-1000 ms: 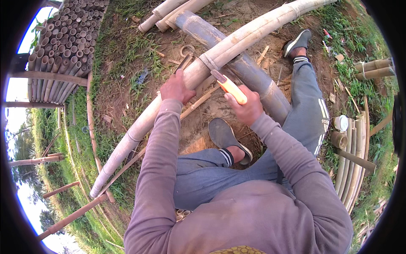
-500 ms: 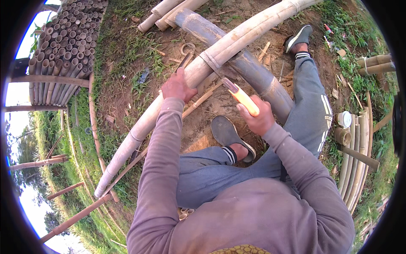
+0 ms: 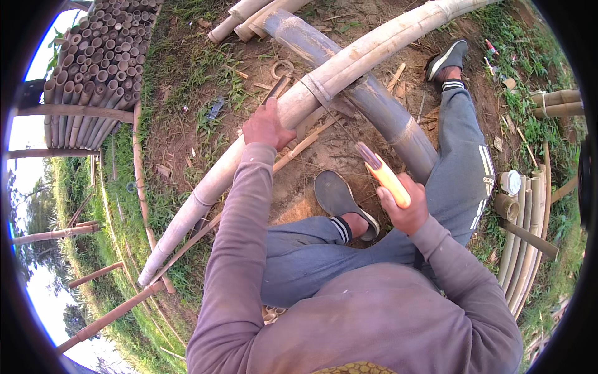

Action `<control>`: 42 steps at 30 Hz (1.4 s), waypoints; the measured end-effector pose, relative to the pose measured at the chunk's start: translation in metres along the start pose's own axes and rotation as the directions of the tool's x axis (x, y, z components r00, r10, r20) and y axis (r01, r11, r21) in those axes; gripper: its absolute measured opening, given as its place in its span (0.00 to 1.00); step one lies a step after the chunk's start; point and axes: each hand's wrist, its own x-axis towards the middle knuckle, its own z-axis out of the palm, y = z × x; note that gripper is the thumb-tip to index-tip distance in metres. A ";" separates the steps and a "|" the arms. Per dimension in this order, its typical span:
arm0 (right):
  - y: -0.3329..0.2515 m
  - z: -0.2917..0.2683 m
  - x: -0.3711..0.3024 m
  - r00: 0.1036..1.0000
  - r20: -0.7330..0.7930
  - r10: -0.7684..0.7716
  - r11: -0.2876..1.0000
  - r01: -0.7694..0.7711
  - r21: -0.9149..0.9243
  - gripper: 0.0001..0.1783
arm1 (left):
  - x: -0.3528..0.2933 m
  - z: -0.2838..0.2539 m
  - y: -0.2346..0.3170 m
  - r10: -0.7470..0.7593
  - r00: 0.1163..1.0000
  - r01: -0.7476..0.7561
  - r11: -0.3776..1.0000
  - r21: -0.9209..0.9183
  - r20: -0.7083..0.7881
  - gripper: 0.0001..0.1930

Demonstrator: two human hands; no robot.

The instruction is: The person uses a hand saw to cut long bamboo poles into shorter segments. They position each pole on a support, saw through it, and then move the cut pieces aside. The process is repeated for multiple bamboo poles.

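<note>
My left hand point(image 3: 269, 126) is closed around a long pale bamboo pole point(image 3: 212, 184), its thumb on the near side. The pole slants from lower left to upper right. It lies across a thicker grey bamboo log point(image 3: 380, 106) on the ground. In my right hand point(image 3: 406, 206) is the yellow-orange handle of a hand saw point(image 3: 389, 181). Its thin dark blade runs up and left to the underside of the pole, near a node ring just beyond my left hand. Whether the blade touches the pole I cannot tell.
Stacked bamboo tubes point(image 3: 103, 68) stand at far left behind a rail. A thin bamboo strip point(image 3: 305, 146) lies under the pole. A cut bamboo ring point(image 3: 282, 69) rests on the dirt. At right are bamboo lengths point(image 3: 526, 237) and a white-lidded tub point(image 3: 509, 182). My shoes point(image 3: 339, 196) flank the log.
My right hand has drawn the saw back, down and to the right, away from the pole; more blade shows. My left hand keeps its hold on the pole.
</note>
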 end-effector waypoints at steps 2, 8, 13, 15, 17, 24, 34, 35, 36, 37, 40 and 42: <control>0.001 0.045 0.095 0.990 0.015 0.140 0.990 -0.140 0.032 0.17 | 0.002 -0.003 0.010 0.013 1.000 -0.013 1.000 -0.001 0.015 0.47; -0.009 0.039 0.068 0.992 0.025 0.126 0.992 -0.127 0.026 0.18 | 0.000 0.003 -0.009 0.014 1.000 -0.014 1.000 -0.027 -0.007 0.48; -0.031 -0.046 -0.055 0.995 0.067 0.071 0.997 -0.069 -0.030 0.11 | -0.006 -0.003 -0.001 -0.014 0.999 0.013 1.000 0.008 0.034 0.45; -0.014 -0.026 -0.035 0.999 0.036 0.038 0.999 -0.037 -0.022 0.11 | -0.006 -0.004 0.001 -0.022 0.999 0.021 0.999 0.027 0.025 0.45; 0.010 0.026 0.054 0.995 0.022 0.095 0.994 -0.096 0.042 0.15 | -0.004 -0.006 0.007 -0.010 1.000 0.009 1.000 0.022 0.023 0.45; -0.012 0.041 0.071 0.992 0.002 0.128 0.992 -0.128 0.014 0.17 | -0.003 -0.003 -0.004 0.020 1.000 -0.019 1.000 0.003 -0.015 0.45; 0.012 0.054 0.102 0.998 -0.031 0.049 0.998 -0.048 0.032 0.18 | 0.002 -0.009 0.016 -0.021 0.998 0.019 0.999 0.044 0.055 0.47; 0.000 0.069 0.138 0.998 -0.054 0.042 0.999 -0.042 0.008 0.16 | 0.003 -0.012 0.017 0.000 1.000 -0.001 1.000 0.031 0.030 0.46; -0.006 0.076 0.142 0.996 -0.049 0.077 0.997 -0.077 -0.012 0.18 | 0.002 -0.010 0.015 0.009 1.000 -0.009 1.000 0.008 0.010 0.44; -0.009 0.080 0.143 0.993 -0.048 0.112 0.993 -0.114 -0.034 0.20 | 0.001 -0.009 0.014 0.022 1.000 -0.022 1.000 -0.014 -0.009 0.43; -0.010 0.043 0.078 0.990 0.050 0.133 0.991 -0.133 -0.015 0.20 | -0.003 -0.001 -0.005 -0.003 1.000 0.003 1.000 0.001 -0.017 0.45; -0.020 -0.011 -0.003 0.988 0.087 0.127 0.992 -0.126 -0.013 0.14 | -0.007 -0.003 -0.002 -0.030 1.000 0.030 1.000 0.003 0.009 0.45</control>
